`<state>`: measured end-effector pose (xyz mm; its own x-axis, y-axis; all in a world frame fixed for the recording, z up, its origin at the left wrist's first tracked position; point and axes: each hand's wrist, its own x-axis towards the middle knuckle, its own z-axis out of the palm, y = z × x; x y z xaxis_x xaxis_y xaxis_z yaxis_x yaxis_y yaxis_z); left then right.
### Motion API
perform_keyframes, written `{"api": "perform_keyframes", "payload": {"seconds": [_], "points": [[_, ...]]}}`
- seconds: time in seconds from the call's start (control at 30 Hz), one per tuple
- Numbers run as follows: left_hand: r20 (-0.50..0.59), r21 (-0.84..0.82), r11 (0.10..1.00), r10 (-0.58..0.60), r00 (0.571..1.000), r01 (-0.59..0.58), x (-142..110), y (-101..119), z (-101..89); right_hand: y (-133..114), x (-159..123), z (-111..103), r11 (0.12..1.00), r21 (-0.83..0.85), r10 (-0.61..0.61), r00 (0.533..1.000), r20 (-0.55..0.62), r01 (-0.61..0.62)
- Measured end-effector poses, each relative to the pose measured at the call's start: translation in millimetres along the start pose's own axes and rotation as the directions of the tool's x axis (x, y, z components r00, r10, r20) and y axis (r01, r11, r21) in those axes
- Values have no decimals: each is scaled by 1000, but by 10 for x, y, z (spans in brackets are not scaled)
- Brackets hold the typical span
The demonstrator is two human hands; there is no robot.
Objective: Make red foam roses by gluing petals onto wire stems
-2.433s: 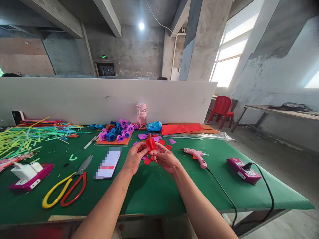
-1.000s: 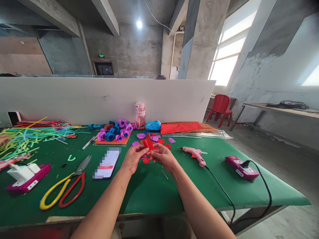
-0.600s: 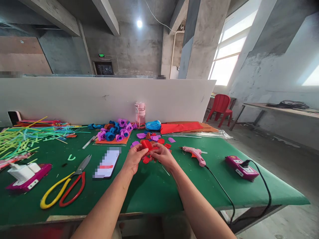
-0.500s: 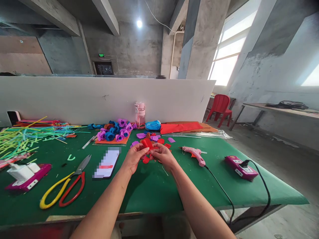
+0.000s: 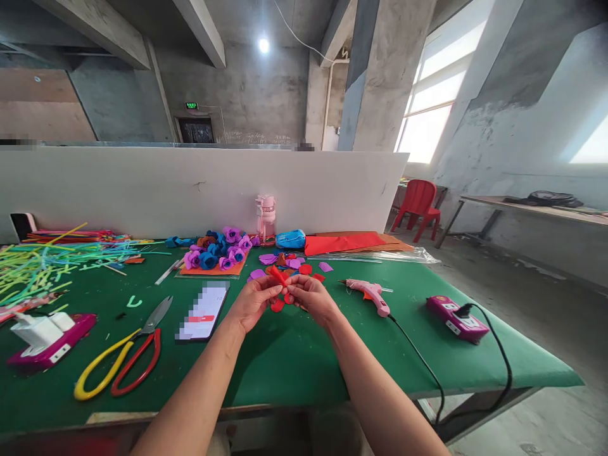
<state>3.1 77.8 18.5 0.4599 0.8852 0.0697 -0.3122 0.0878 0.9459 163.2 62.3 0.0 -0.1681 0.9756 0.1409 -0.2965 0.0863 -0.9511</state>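
Observation:
Between my two hands, above the green table, is a red paper petal piece point(image 5: 278, 275), pinched and partly rolled. My left hand point(image 5: 255, 299) grips its left side with thumb and fingertips. On the other side my right hand point(image 5: 311, 297) pinches it close to the left fingertips, and the fingers hide its lower part. Loose red petals point(image 5: 277, 306) lie under and around the fingers. Purple petals point(image 5: 268, 259) are scattered just behind the hands. A pink hot glue gun point(image 5: 373, 293) rests to the right of my right hand.
Scissors point(image 5: 137, 348) and a phone point(image 5: 204, 310) lie left of my arms. Purple and blue paper flowers point(image 5: 218, 249) sit on an orange sheet. Pipe-cleaner-like strips point(image 5: 61, 259) cover the far left. A pink bottle point(image 5: 266, 218), red paper point(image 5: 346, 243) and a corded power strip point(image 5: 456, 318) also stand around.
The red piece was spread wider between my fingers and now looks narrower and more tightly pinched. Both hands stay nearly in place. A co-worker's hand seen at far left has gone.

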Motion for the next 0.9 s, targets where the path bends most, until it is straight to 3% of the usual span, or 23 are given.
{"api": "perform_keyframes", "payload": {"seconds": [0.23, 0.5, 0.9], "points": [[-114, -39, 999, -10, 993, 6, 13, -11, 20, 23, 35, 32, 990, -90, -108, 993, -43, 104], [-143, -27, 1000, 11, 990, -15, 21, -25, 50, 37, 33, 77, 932, -271, -267, 962, -56, 242], [-125, 51, 995, 87, 988, -82, 43, -60, 32, 8, 21, 71, 970, -187, -172, 983, -63, 157]]}}
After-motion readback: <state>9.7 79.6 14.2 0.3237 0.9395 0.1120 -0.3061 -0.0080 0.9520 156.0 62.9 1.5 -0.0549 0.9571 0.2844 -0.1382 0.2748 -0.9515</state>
